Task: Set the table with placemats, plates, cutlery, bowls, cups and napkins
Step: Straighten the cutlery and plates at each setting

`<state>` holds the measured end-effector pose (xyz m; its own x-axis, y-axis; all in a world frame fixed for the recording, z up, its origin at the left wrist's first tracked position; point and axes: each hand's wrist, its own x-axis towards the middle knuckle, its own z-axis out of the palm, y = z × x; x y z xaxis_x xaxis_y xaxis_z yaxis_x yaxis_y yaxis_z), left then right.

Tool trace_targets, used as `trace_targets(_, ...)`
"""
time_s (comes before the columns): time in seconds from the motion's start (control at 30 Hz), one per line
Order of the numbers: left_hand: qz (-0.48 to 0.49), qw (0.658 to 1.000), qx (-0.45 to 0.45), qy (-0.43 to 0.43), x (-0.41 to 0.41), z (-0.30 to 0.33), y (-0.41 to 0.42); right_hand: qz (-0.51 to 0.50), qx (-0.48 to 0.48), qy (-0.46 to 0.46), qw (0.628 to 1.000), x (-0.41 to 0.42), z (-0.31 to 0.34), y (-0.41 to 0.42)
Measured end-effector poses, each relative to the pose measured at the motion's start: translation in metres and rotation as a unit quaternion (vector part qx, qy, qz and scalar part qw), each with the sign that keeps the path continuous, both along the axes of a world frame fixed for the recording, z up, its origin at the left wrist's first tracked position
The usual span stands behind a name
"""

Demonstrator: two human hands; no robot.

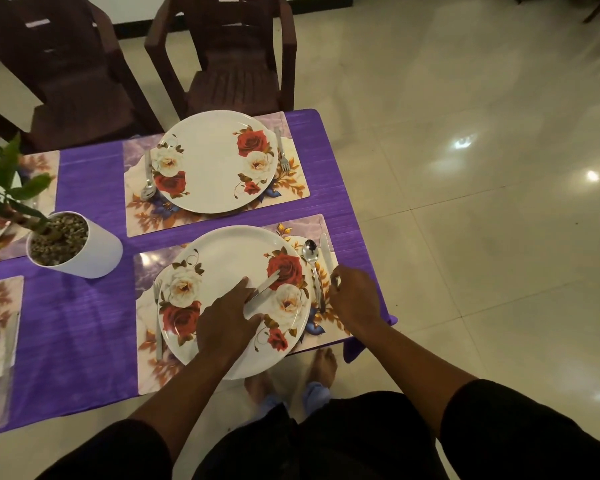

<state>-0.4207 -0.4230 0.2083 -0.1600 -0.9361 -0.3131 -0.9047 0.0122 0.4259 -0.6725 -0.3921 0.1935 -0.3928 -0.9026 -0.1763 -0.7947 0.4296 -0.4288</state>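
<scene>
A: What is the left hand point(227, 318) doing?
B: It is hovering over the near plate point(234, 299), its fingers point(239, 287) curling round a spare knife point(261, 292) whose blade is pointing far-right across the red rose.

A: And the right hand point(352, 296)?
B: It is resting at the right edge of the near placemat point(314, 226), fingers curled round the handle of a knife point(327, 252) lying just right of the spoon point(313, 268).

A: Where is everything sitting?
B: The near plate is sitting on its placemat at the right end of the purple bench point(84, 306), a fork point(158, 320) lying along the plate's left side. The far plate point(217, 161) is sitting on another placemat point(293, 171), a far spoon point(148, 178) on its left, a far fork point(282, 152) on its right.

A: Anything else?
B: A white plant pot point(78, 247) is standing left of the plates, and two dark chairs point(236, 53) are standing at the far side.
</scene>
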Motion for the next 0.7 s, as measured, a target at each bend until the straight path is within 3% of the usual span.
trace_targets(0.27, 0.010, 1.000, 0.007, 0.023, -0.002, 0.002, 0.002, -0.005, 0.017, -0.016, 1.000, -0.001, 0.006, 0.001)
trace_targets(0.47, 0.087, 0.992, -0.025, 0.089, -0.016, 0.019, -0.005, -0.029, 0.002, -0.023, 0.999, -0.020, 0.016, 0.000)
trace_targets(0.6, 0.132, 0.973, 0.067, 0.175, -0.022, 0.030, -0.006, -0.013, -0.035, -0.048, 0.998, -0.026, 0.025, 0.015)
trace_targets(0.7, 0.174, 0.934, 0.160, 0.269, -0.026, 0.040, -0.021, 0.000, -0.072, -0.070, 0.995, -0.017, 0.034, 0.008)
